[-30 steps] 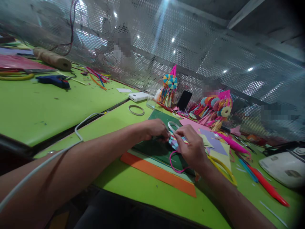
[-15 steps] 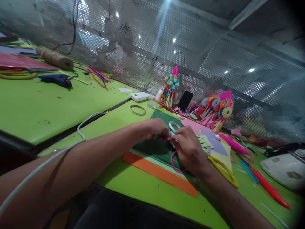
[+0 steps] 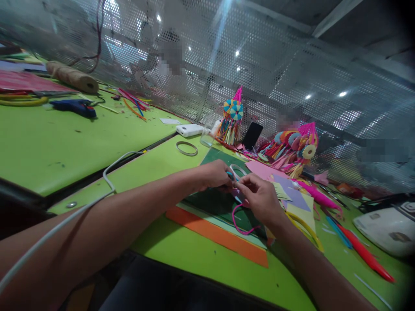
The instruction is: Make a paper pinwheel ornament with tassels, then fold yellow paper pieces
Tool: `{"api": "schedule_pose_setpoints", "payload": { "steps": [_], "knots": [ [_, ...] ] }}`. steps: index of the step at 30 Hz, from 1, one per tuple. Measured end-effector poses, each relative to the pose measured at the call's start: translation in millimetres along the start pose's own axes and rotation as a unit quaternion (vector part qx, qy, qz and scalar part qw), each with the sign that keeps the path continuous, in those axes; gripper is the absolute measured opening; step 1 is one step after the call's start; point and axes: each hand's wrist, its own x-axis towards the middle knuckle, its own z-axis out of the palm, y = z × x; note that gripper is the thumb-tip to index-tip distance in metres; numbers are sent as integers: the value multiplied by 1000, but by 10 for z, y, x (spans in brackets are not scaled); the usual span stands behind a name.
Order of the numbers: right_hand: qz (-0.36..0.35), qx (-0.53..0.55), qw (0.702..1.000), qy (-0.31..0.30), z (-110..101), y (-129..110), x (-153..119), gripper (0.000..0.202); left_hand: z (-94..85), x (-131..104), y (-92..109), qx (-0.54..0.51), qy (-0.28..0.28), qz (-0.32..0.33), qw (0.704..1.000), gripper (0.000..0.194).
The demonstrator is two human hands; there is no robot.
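Note:
My left hand (image 3: 216, 175) and my right hand (image 3: 261, 195) meet over a dark green mat (image 3: 207, 203), their fingertips pinched close together. A small light-blue piece (image 3: 230, 175) shows at my left fingers; its shape is mostly hidden. What my right fingertips pinch is too small to make out. Just behind them is a white ring (image 3: 238, 169). Below my fingers a pink cord (image 3: 239, 230) curves over the mat; I cannot tell whether it joins the held piece. A strip of orange paper (image 3: 217, 234) lies along the mat's near edge.
Yellow-handled scissors (image 3: 304, 229) lie beside my right forearm. Farther right are a red pointed tool (image 3: 366, 253) and a white appliance (image 3: 381, 231). Tasselled paper ornaments (image 3: 232, 116) stand at the back by a phone (image 3: 252, 135). A white cable (image 3: 105, 177) crosses my left arm.
Both hands have shifted slightly and my right fingers have changed their pinch. More of the light-blue piece shows now. The pink cord's end has swung a little to the right.

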Motion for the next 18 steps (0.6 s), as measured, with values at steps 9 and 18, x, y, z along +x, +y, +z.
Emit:
{"api": "schedule_pose_setpoints", "payload": {
  "steps": [9, 18],
  "knots": [
    [155, 167, 974, -8, -20, -48, 14, 29, -19, 19, -22, 85, -26, 45, 995, 10],
    [175, 204, 963, 2, -41, -2, -15, 29, -11, 1, -12, 27, -61, 46, 997, 6]
  ]
}}
